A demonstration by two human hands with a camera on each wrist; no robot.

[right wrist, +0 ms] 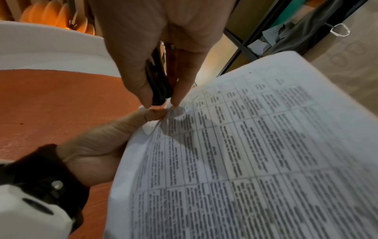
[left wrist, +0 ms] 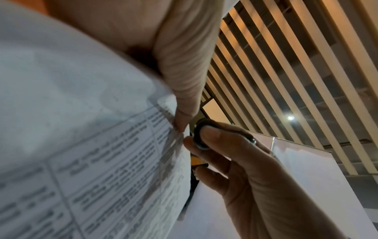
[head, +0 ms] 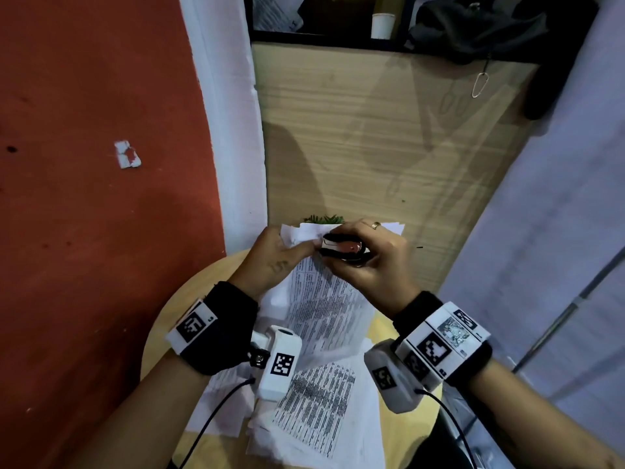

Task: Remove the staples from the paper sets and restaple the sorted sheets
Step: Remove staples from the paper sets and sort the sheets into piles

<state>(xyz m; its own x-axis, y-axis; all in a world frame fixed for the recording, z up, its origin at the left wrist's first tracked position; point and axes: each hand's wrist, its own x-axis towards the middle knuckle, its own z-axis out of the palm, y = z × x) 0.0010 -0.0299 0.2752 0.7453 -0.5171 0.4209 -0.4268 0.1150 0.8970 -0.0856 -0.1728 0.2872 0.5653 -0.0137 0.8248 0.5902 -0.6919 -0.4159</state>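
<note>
papers (head: 324,309) pinched at the corner by left hand (head: 270,262); right hand (head: 368,262) squeezes remover (head: 341,248). keep the corner taut, pull straight, avoid tearing.

The desk (head: 399,431) is round and small, and most of its top is covered by loose printed sheets (head: 314,411); only a bare strip along its left rim and a patch at its right stay free. Left of the desk, the red wall (head: 101,231) closes that side. Just beyond the desk stands a wooden panel (head: 372,130), blocking reach forward. Right of the desk, pale fabric (head: 558,214) hangs close.
</note>
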